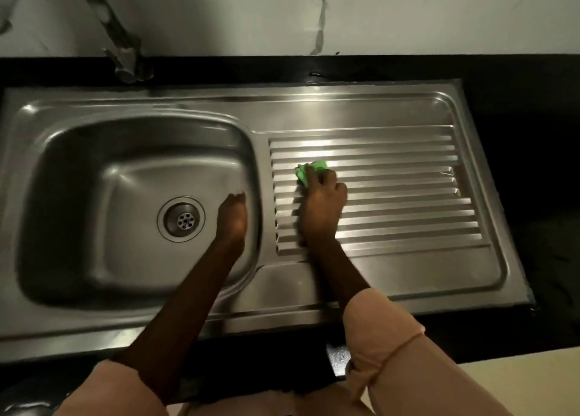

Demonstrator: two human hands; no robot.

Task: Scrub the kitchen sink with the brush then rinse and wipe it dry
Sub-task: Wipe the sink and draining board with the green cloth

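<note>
Green cloth is pinched in the right grip on the sink drainboard's left ribs, the left grip hanging loose over the basin; wiping dry seems underway, rightward strokes being called for next.

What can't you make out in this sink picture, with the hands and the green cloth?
- Green cloth: mostly covered by the right hand in the head view, so its size and shape are unclear.
- Left hand: blurred over the basin edge; whether it touches the sink is unclear.
- Tap: cut off by the top edge.
- Brush: not in view.
- Wetness of the drainboard: glare hides it.
</note>
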